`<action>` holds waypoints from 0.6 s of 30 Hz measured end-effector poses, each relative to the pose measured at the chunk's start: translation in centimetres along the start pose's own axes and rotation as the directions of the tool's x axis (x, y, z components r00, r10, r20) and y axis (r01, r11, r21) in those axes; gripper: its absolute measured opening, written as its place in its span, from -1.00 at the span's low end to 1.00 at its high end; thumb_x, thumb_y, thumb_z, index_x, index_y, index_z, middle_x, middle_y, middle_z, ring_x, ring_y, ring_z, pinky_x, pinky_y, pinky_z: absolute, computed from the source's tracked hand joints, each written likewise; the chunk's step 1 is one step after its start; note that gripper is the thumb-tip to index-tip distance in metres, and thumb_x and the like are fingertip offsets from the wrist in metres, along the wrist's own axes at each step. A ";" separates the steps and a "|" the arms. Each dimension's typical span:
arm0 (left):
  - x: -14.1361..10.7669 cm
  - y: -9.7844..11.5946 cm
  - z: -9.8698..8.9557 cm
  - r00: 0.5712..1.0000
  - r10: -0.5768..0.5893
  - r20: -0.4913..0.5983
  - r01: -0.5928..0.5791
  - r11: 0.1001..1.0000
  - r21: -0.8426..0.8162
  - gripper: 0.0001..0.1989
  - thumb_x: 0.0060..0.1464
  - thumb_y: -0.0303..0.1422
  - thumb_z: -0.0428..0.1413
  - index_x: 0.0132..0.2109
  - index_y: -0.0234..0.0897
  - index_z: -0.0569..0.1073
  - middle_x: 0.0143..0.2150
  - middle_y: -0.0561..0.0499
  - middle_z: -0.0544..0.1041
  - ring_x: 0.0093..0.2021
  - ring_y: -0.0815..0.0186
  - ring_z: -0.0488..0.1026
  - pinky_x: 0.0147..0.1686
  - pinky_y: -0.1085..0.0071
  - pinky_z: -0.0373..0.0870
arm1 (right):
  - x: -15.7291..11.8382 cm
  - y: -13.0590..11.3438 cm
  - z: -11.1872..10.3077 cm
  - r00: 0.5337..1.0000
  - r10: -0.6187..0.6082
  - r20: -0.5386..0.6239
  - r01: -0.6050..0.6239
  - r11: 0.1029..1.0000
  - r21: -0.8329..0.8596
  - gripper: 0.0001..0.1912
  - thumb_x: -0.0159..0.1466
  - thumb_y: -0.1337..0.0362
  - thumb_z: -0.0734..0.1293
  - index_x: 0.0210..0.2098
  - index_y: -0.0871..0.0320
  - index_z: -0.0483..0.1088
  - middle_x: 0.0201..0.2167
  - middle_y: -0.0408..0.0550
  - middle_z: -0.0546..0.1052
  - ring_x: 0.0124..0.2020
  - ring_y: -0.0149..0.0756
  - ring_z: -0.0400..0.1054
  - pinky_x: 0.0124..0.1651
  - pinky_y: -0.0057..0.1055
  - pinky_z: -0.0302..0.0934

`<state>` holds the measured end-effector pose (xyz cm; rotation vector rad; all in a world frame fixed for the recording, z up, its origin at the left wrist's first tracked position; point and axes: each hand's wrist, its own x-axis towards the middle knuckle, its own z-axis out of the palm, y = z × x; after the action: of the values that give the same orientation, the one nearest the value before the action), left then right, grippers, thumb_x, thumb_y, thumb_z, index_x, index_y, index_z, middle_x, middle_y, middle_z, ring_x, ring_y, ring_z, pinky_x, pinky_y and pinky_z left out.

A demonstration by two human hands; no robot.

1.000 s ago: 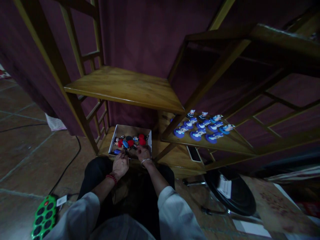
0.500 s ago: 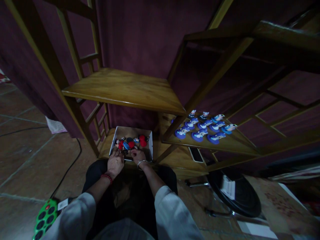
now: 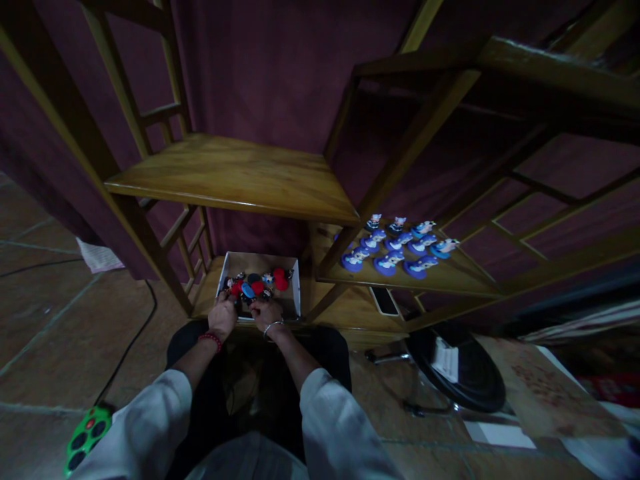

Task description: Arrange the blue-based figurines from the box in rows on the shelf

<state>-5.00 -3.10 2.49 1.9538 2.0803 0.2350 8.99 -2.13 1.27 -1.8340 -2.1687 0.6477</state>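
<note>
A shallow white-sided box sits on the lowest wooden shelf, holding several small figurines with red, blue and black parts. My left hand is over the box's front left corner, its fingers bent beside the figurines; what they grip is too dark to make out. My right hand reaches over the front wall with its fingers pinched at a small dark figurine among the others. Details of the figurines are blurred. A red bead bracelet is on the left wrist, a silvery bangle on the right.
A wooden shelf board overhangs the box. To the right, several purple-based figurines stand on another shelf, with a phone-like object below. A black round stool and a green pad with black buttons are on the floor.
The view has shifted slightly, so the shelves and box appear further left. My right hand has drawn a little closer to my left hand inside the box.
</note>
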 end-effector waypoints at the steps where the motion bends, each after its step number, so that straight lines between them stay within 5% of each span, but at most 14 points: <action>1: 0.1 0.0 0.0 1.000 -0.007 0.010 0.007 1.000 0.002 -0.63 -0.01 -0.53 -0.14 -0.05 -0.26 0.35 0.01 -0.16 0.28 -0.03 0.18 0.30 -0.18 0.36 0.28 | 0.0 0.1 0.0 1.000 -0.001 -0.007 0.001 1.000 0.004 -0.76 0.10 0.32 0.22 -0.30 -0.04 0.46 -0.25 -0.23 0.53 -0.19 -0.37 0.37 -0.11 -0.48 0.19; 9: 0.9 0.1 0.0 0.998 -0.004 0.068 0.005 1.000 -0.002 -0.64 0.00 -0.56 -0.16 -0.06 -0.31 0.33 -0.03 -0.19 0.33 -0.02 0.20 0.28 -0.14 0.36 0.25 | 0.5 0.9 0.2 0.999 0.049 -0.017 -0.047 0.992 0.119 -0.75 0.11 0.35 0.20 -0.28 -0.01 0.45 -0.25 -0.26 0.53 -0.20 -0.43 0.37 -0.10 -0.54 0.19; 18: 1.2 -0.4 0.5 0.995 0.034 0.091 -0.034 0.999 -0.001 -0.59 -0.03 -0.59 -0.13 0.00 -0.31 0.30 -0.01 -0.21 0.33 -0.10 0.19 0.37 -0.16 0.34 0.27 | 0.4 0.8 0.1 1.000 0.021 -0.010 -0.020 0.999 0.042 -0.76 0.11 0.34 0.21 -0.30 -0.02 0.45 -0.27 -0.25 0.53 -0.23 -0.41 0.37 -0.15 -0.55 0.18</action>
<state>-5.33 -1.97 1.82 1.9634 1.9914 0.1498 9.54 -1.72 0.74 -1.8366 -2.1166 0.6814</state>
